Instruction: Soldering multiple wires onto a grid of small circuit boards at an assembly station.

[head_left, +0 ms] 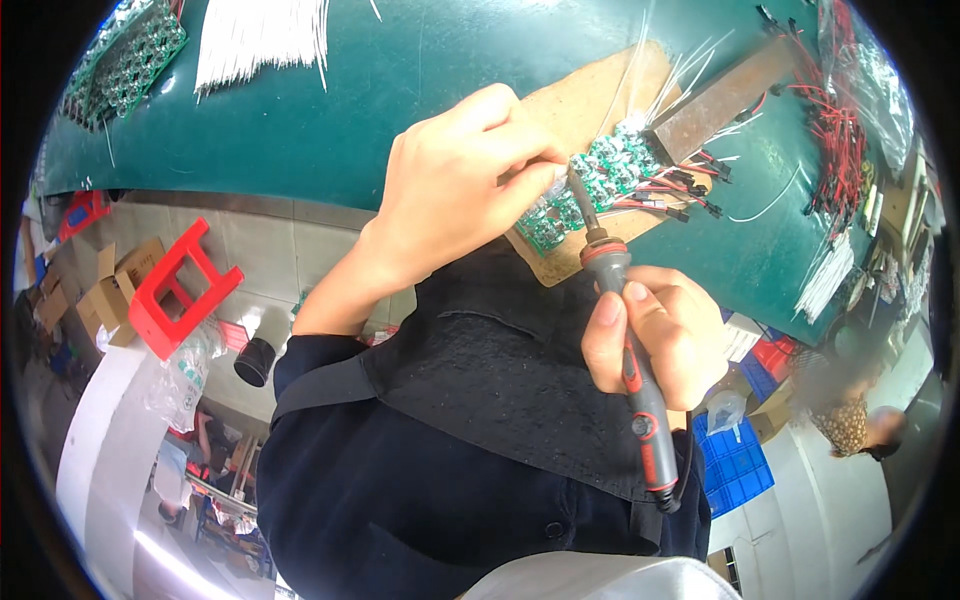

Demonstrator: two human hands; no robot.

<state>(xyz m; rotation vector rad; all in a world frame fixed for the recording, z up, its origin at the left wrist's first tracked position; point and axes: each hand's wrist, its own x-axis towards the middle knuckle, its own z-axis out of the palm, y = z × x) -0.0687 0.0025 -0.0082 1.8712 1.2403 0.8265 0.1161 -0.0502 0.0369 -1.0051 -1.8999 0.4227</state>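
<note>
My right hand (670, 335) is wrapped round a grey and red soldering iron (608, 265), its tip pointing up and touching or nearly touching a green circuit board panel (615, 165). Thumb and fingers of my left hand (460, 170) are pinched together at the panel's left side, close to the iron's tip; what they hold is hidden. The panel lies on a tan board (560, 105), with a rusty metal bar (715, 105) resting over its far right end. Red and black wires with dark connectors (660, 200) stick out along its right side, and thin white wires (675, 85) along its far side.
The green table (400, 60) carries a bundle of white wires (260, 45), circuit panels (125, 65) at far left, and red wires (840, 140) with clear plastic at right. A red stool (180, 290), a blue crate (737, 470) and a person (850, 415) are beyond the table.
</note>
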